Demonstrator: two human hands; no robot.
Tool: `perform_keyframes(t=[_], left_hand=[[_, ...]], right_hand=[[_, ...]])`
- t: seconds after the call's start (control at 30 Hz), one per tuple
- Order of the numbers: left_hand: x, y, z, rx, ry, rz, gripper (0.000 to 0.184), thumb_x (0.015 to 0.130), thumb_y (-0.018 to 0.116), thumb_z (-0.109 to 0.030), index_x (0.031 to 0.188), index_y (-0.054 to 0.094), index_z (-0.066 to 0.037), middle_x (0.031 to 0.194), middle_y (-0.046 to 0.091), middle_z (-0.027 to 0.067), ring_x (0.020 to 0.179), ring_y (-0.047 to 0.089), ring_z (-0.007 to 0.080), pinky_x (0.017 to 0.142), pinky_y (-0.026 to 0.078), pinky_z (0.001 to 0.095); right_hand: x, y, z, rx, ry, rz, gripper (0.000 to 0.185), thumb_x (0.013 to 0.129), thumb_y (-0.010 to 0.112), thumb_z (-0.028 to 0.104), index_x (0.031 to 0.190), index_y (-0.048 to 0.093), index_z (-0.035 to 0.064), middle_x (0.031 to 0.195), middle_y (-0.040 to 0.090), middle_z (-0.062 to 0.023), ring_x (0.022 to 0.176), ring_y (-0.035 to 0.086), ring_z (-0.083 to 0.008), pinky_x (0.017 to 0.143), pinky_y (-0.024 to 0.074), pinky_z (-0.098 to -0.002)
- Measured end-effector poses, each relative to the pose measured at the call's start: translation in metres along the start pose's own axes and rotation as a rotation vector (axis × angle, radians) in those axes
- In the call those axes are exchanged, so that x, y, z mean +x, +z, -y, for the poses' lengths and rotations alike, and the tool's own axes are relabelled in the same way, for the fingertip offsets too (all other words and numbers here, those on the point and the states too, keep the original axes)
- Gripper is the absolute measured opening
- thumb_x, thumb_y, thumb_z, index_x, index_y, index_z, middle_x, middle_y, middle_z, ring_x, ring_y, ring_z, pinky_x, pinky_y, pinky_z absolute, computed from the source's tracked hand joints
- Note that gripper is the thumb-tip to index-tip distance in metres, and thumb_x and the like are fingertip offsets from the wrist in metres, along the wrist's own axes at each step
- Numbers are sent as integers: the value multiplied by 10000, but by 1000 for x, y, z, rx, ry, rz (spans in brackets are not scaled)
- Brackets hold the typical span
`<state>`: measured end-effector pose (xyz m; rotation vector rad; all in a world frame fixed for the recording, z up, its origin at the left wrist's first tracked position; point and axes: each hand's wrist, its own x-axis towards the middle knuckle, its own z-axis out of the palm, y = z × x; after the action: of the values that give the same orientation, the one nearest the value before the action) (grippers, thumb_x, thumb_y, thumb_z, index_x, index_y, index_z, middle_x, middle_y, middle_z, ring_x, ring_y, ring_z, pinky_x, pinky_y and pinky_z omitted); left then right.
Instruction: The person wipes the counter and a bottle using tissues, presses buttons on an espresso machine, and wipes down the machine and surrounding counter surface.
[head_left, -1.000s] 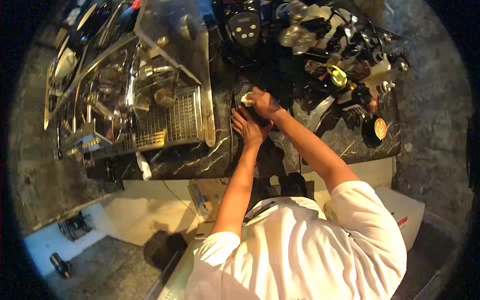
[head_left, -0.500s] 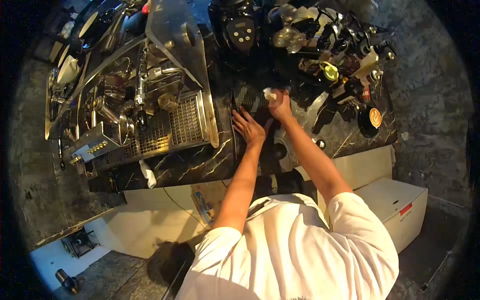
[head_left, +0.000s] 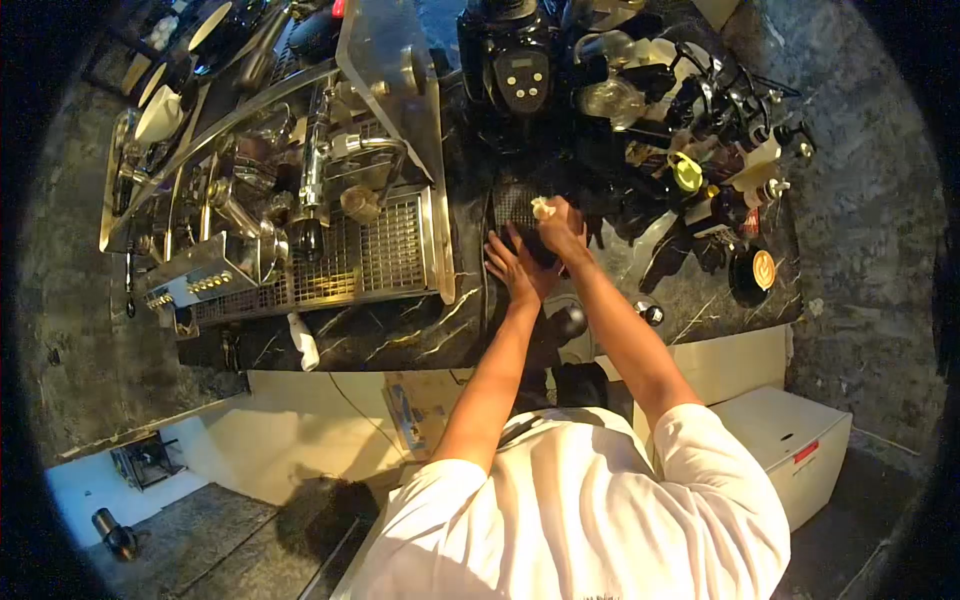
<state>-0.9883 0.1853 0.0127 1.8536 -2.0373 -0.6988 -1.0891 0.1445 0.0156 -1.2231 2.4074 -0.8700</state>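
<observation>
My left hand [head_left: 519,270] lies with fingers spread on the near part of a black textured mat [head_left: 514,203] on the counter. Just beyond and to its right, my right hand [head_left: 562,230] is closed around a crumpled white cloth [head_left: 542,208], which sticks out at the top left of the fist. The cloth is over the mat; whether it presses on it I cannot tell. Behind the mat stands a black coffee grinder [head_left: 522,80] with a small display and round buttons. A dark round object [head_left: 570,320] sits close to my right wrist.
A chrome espresso machine with a drip grate [head_left: 385,245] stands at left. A white cloth [head_left: 303,342] hangs at the counter's front edge. To the right are bottles, a lime-green item [head_left: 686,172] and a cup of latte [head_left: 763,270]. A white box [head_left: 785,445] stands below.
The view has shifted, so the counter sits lower and further right. My right hand with the cloth has come nearer to my left hand, which stays spread on the mat.
</observation>
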Motion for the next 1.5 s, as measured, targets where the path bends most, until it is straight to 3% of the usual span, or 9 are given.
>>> perform_keyframes(t=[0.17,0.5,0.63,0.8,1.0,1.13,1.2,1.4,1.5], left_hand=[[1,7,8,-6,30,-19,1293,689,773,-601,1582,18,-48,1569,41,331,1428,68,570,1116,78,717],[-9,0,6,-9,60,-85,1210,758,775,-474,1569,12,0,1560,34,352,1394,141,591,1111,160,705],[-31,-24,27,-83,253,-154,1037,812,737,-307,1556,98,27,1505,209,337,1321,299,558,1089,319,587],[-41,-30,50,21,170,-6,880,824,676,-159,1533,196,43,1373,374,303,1133,493,467,954,455,449],[-55,-50,45,-178,137,-112,658,810,621,-53,1429,419,46,1188,510,224,925,568,384,797,500,401],[-99,-96,66,-460,324,-200,449,820,576,-2,1268,584,28,1106,568,169,854,597,322,752,512,369],[-133,-116,76,-585,157,-259,333,824,554,28,1140,656,1,1019,597,120,843,598,265,740,509,333],[-232,-125,139,-517,-66,-405,339,840,569,14,1162,658,-37,980,605,91,775,588,201,682,488,279],[-283,-123,164,-529,-364,-437,311,892,586,-9,1196,649,-31,946,649,48,781,582,153,701,474,259]], right_hand=[[26,16,-2,97,116,12,375,897,559,423,1087,670,119,939,738,-93,822,679,-340,740,505,-412],[24,4,-27,137,-116,9,347,876,654,328,1066,684,40,971,735,-127,789,670,-330,726,520,-365],[-15,-56,-14,171,-365,-53,355,877,678,287,1104,674,15,989,724,-137,746,655,-290,694,529,-343],[-67,-148,-5,614,205,422,342,924,672,253,1184,640,33,938,676,-77,750,605,-168,627,513,-294],[-110,-213,-20,668,281,302,334,946,650,209,1219,605,22,933,648,-69,693,547,-117,562,457,-249],[-143,-224,-13,882,290,270,286,953,644,173,1202,609,36,938,641,-61,693,543,-100,554,447,-226],[-159,-200,-20,967,281,238,279,952,646,169,1199,610,44,946,642,-59,687,533,-98,550,435,-205],[-197,-134,-5,729,70,555,285,925,666,137,1187,622,34,953,654,-85,714,553,-145,656,462,-264],[-213,-107,1,738,108,693,285,909,659,110,1178,625,24,968,666,-93,747,565,-173,708,469,-293]])
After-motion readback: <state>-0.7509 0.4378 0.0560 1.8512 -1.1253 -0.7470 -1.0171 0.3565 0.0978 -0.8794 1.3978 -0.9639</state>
